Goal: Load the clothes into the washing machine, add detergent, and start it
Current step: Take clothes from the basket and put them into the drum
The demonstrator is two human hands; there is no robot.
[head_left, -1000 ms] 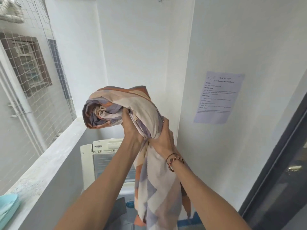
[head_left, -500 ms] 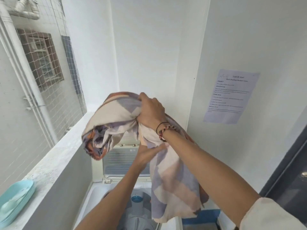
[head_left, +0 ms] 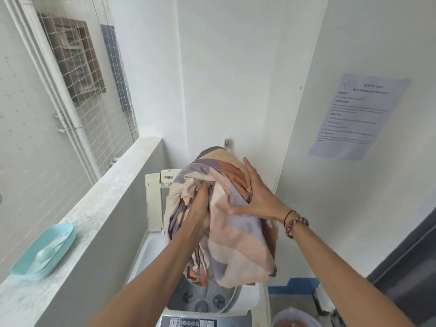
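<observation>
A large patterned cloth [head_left: 238,251] in beige, lilac and orange is bunched up above the top-loading washing machine [head_left: 151,253]. My left hand [head_left: 200,208] is buried in its folds and grips it. My right hand [head_left: 257,197], with bead bracelets at the wrist, presses flat against the cloth's right side. The machine's lid [head_left: 154,201] stands upright behind. The steel drum [head_left: 205,300] is open below, and the cloth's lower end hangs at its rim. A control panel [head_left: 191,323] shows at the bottom edge.
A concrete ledge [head_left: 89,208] runs along the left with a light blue tray [head_left: 44,251] on it. Netting covers the window [head_left: 77,74] above. A printed sheet [head_left: 356,116] is stuck on the right wall. A basin holding something reddish-brown [head_left: 296,318] sits at the bottom right.
Both hands have lowered the cloth toward the drum. My right hand went from gripping the top to pressing its side. The view tilted down, showing the drum and panel.
</observation>
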